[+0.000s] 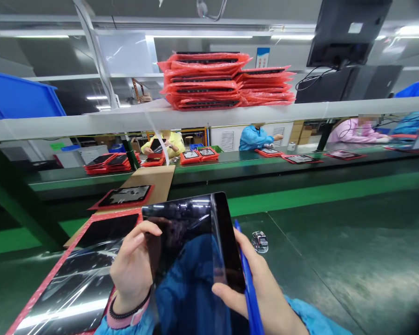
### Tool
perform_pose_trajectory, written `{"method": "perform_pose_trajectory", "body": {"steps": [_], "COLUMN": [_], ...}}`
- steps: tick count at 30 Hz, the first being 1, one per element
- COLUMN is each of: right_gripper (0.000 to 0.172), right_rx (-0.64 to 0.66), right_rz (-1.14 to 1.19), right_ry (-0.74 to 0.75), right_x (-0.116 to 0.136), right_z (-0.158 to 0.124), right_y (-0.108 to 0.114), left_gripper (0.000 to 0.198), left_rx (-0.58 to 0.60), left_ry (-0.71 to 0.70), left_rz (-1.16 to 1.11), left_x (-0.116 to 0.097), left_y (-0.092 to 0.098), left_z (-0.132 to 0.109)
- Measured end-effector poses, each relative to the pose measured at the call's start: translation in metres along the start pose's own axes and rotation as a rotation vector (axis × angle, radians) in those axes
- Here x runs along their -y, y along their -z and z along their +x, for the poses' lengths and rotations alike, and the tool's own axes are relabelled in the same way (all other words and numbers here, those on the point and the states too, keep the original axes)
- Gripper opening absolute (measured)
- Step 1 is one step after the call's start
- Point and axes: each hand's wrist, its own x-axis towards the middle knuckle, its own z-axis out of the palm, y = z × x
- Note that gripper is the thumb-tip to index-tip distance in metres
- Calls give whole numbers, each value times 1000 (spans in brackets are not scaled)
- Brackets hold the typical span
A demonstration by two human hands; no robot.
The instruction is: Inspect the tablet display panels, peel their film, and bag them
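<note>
A black glossy tablet screen (188, 260) is held up in front of me, tilted, with a blue sleeve mirrored in it. My left hand (134, 265) is closed at its left edge, fingertips bent over the front; behind the hand the grip is partly hidden. My right hand (261, 284) grips the right edge, thumb on the glass. A long blue tool (249, 288), its exact kind unclear, is also in that hand, lying along the screen's edge. A pale see-through strip, apparently film, runs down the glass near its right side.
At left, dark glossy panels (77, 279) lie on red bubble wrap (38, 291). Behind them, another panel (125, 195) rests on cardboard (160, 179). Wrapped panels (206, 81) are stacked on the overhead shelf (125, 118). A small clear-wrapped item (260, 242) lies right. Co-workers sit across the bench.
</note>
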Motion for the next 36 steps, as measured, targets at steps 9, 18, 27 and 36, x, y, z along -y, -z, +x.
{"method": "perform_pose_trajectory", "body": {"steps": [9,18,27,36], "right_gripper": [89,56,36,20], "right_rx": [-72,-540,-668,-598], "right_rz": [-536,-393,-288,186], "right_ry": [591,710,639,374], "right_x": [-4,-18,-10,-38], "right_z": [-5,-8,2,33], "right_y": [4,8,14,34], "left_gripper": [6,20,47,107], "left_rx": [50,364,209,93], "left_ry": [-398,-568,-478,-83], "left_rz": [210,387,318,408], "left_x": [15,13,25,20], "left_y": [11,11,5,-24], "left_z": [-3,-18,-42,-97]}}
